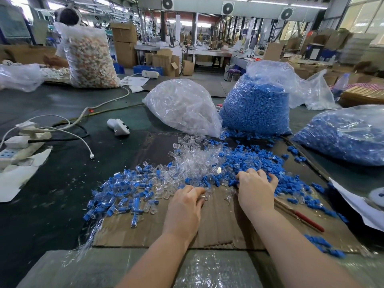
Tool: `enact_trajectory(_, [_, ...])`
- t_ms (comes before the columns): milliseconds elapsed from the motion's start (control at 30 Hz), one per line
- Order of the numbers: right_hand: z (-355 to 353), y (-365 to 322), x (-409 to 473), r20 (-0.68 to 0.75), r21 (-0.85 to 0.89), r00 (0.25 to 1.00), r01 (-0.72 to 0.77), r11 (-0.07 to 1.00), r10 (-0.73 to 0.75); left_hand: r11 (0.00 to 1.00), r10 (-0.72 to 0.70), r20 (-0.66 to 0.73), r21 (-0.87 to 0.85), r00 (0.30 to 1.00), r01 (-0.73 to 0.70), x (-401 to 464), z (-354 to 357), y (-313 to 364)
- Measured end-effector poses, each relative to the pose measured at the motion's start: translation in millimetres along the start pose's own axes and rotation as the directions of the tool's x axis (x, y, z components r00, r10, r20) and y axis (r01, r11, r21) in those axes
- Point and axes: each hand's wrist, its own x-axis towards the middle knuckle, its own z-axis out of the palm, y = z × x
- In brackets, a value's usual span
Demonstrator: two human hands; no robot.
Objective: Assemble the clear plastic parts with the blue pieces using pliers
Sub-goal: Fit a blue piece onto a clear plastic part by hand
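Note:
Loose clear plastic parts (193, 161) and blue pieces (255, 156) are heaped on a cardboard sheet (218, 225). A spread of joined clear-and-blue parts (124, 190) lies to the left. My left hand (185, 204) is knuckles up at the near edge of the clear heap, its fingers curled on a clear part. My right hand (255, 190) reaches into the blue pile with bent, spread fingers whose tips are buried. Red-handled pliers (301, 218) lie on the cardboard just right of my right wrist, with neither hand on them.
Behind the heaps stand a bag of clear parts (182, 107) and a tall bag of blue pieces (257, 104); another blue bag (342, 136) lies at the right. A power strip with white cables (22, 142) and a white device (118, 126) sit left. A person sits far left.

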Motion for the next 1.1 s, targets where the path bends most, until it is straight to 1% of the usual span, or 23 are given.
enact_trajectory(167, [-2, -5, 0, 0.081, -0.021, 0.996, -0.019, 1.000, 0.021, 0.998, -0.049, -0.001, -0.039, 0.999, 0.049, 0, 0, 3])
enact_trajectory(300, [-5, -6, 2, 0.050, -0.021, 0.999, 0.011, 1.000, -0.010, 0.998, -0.050, -0.001, -0.044, 0.999, 0.050, 0, -1, 4])
enact_trajectory(433, [-6, -3, 0, 0.048, -0.012, 0.998, 0.042, 0.999, -0.041, 0.997, -0.041, -0.004, -0.060, 0.999, 0.041, -1, -3, 5])
enact_trajectory(600, [-5, 1, -2, 0.005, 0.025, 0.997, 0.072, 0.997, -0.072, 0.997, -0.028, 0.035, -0.073, 0.999, 0.030, -1, -6, 7])
enact_trajectory(700, [-5, 2, -3, -0.059, 0.109, 0.994, 0.101, 0.989, -0.095, 0.993, -0.042, 0.018, -0.112, 0.999, 0.044, -2, -8, 7])
enact_trajectory(767, [-5, 1, -9, -0.109, 0.208, 0.986, 0.150, 0.967, -0.129, 0.989, -0.048, 0.006, -0.137, 0.999, 0.048, -2, -9, 7])
enact_trajectory(833, [-5, -3, -18, -0.165, 0.369, 0.981, 0.157, 0.916, -0.101, 0.985, -0.055, -0.002, -0.165, 0.999, 0.053, -2, -10, 7])
enact_trajectory(933, [-2, -10, -35, -0.197, 0.601, 0.980, 0.125, 0.790, -0.006, 0.978, -0.066, 0.003, -0.200, 0.998, 0.066, -1, -11, 9])
enact_trajectory(1000, [2, -13, -44, -0.203, 0.673, 0.979, 0.122, 0.729, 0.024, 0.975, -0.057, 0.023, -0.214, 0.998, 0.060, 0, -12, 9])
enact_trajectory(1100, [4, -14, -53, -0.245, 0.700, 0.969, 0.157, 0.696, 0.028, 0.974, -0.046, 0.046, -0.220, 0.998, 0.055, 0, -13, 9])
